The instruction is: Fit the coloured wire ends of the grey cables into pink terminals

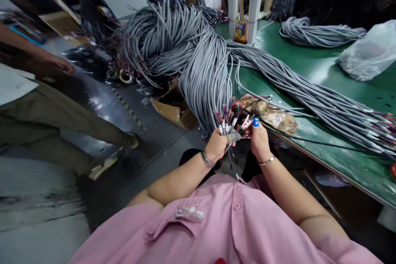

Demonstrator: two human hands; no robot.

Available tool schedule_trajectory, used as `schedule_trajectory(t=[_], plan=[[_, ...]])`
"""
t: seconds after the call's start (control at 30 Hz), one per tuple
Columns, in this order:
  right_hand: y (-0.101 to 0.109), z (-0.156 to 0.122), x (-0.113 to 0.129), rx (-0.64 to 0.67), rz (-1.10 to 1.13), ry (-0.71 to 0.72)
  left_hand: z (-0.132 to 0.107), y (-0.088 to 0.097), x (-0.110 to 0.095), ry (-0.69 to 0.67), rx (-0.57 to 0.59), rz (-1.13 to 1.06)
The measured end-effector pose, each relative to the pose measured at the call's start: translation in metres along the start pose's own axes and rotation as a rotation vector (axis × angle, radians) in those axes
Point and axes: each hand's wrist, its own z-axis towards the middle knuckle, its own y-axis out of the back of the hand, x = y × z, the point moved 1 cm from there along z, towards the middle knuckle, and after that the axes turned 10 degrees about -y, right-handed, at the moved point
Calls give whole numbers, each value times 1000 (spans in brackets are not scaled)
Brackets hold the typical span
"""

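Observation:
My left hand (216,145) is closed round a bunch of grey cable ends (228,126) whose stripped coloured wires fan upward. A grey taped finger guard sits on that hand's fingertip. My right hand (258,140) is pinched at the wire tips beside it, with a blue cap (255,122) on the thumb. Both hands hover just off the near edge of the green table (312,70). The cables run up into a thick grey cable bundle (207,70) draped over the table's corner.
More grey cables (309,90) lie across the table toward the right, with a coil (318,33) and a clear plastic bag (368,51) behind. A torn cardboard box (173,107) is on the floor. A person's legs (62,119) cross at left; another person sits far back.

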Motion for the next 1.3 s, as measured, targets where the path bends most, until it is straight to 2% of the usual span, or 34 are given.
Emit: schedule_trajectory(t=[0.1,0.23,0.47,0.63,0.77,0.9,1.13,1.2,1.3], plan=[[-6,2,0,103,211,-176,1,-2,2,15,-14,-4],[-11,5,2,92,404,-271,2,-5,2,14,-3,10],[-15,4,1,86,454,-270,1,-7,1,-5,10,52],[-11,0,3,92,468,-353,-3,-5,2,-9,-11,-2],[-7,-3,6,185,482,-416,-12,-3,-1,-27,-48,-21],[-6,-4,11,221,460,-394,-17,-4,-3,-66,-76,-25],[-8,-2,12,179,429,-372,-10,-8,2,-76,-139,-43],[-8,-1,10,141,402,-348,-8,-8,4,-72,-127,-36],[-7,1,6,6,300,-199,-7,-7,7,-77,-120,-25]])
